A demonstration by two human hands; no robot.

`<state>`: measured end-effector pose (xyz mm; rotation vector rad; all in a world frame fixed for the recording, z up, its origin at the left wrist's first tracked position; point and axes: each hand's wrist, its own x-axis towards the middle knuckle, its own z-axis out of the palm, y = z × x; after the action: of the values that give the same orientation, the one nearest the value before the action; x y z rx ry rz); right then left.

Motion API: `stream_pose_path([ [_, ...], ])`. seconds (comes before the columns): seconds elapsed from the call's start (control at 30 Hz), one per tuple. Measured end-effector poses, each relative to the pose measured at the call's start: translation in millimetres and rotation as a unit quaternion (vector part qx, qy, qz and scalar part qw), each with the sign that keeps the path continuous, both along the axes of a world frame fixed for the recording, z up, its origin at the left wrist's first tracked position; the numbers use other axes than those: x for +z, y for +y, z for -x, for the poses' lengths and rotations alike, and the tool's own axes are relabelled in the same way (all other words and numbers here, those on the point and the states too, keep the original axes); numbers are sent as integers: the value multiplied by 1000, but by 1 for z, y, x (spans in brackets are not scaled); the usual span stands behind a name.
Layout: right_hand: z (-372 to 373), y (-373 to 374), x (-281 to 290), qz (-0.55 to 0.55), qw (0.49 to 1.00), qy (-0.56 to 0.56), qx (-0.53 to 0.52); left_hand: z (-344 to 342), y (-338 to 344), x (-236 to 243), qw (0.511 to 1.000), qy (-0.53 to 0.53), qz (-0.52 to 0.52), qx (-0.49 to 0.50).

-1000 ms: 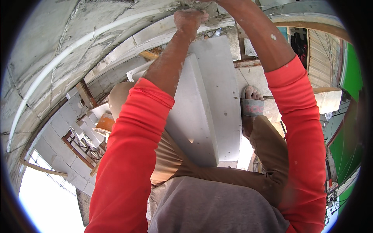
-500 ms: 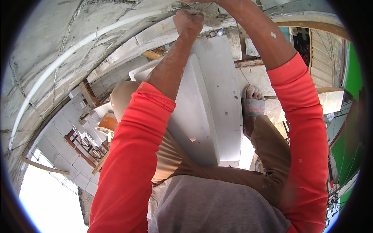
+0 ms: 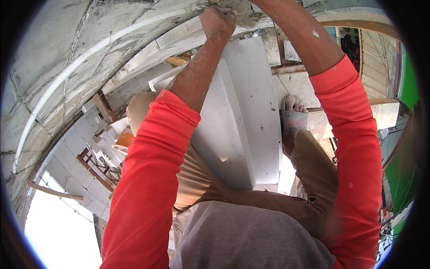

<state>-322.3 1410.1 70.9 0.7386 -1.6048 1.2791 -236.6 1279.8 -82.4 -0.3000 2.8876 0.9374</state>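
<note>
My left hand (image 3: 217, 22) is raised at the top of the view, its fingers curled closed against the grey concrete. Whatever it may hold is hidden. A bent white pipe (image 3: 71, 67) runs along the concrete and ends close to this hand. Thin wires (image 3: 244, 15) show just to the right of the fist. My right forearm (image 3: 309, 40) reaches up past the top edge, so the right hand lies outside the picture. Below my hands, two pale blocks stand side by side: a thick one (image 3: 219, 130) between my legs and a flatter one (image 3: 255, 98) to its right.
My sandalled foot (image 3: 295, 110) rests right of the blocks, by a wooden-edged ledge (image 3: 383, 114). At the lower left, a block wall (image 3: 85, 148) and an orange bucket (image 3: 124, 139) appear far below. A curved wooden strip (image 3: 367, 27) crosses the upper right.
My right hand has slipped out past the top edge, where part of it showed before. The left fist stays almost in place. The view has shifted slightly.
</note>
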Motion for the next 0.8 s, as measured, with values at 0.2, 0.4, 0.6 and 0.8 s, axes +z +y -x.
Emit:
stream_pose_path([
  [0.2,-4,-2,4,5,1000,-4,-13,1,0,-2,1000,-10,6,7],
  [0.4,-1,-3,1,5,1000,22,-16,2,-5,-5,999,2,39,-32],
  [0.6,0,1,-3,1,1000,22,-22,3,2,-4,999,-24,32,-33],
  [0.8,1,-4,0,9,1000,25,-17,6,-5,-26,998,48,25,6],
])
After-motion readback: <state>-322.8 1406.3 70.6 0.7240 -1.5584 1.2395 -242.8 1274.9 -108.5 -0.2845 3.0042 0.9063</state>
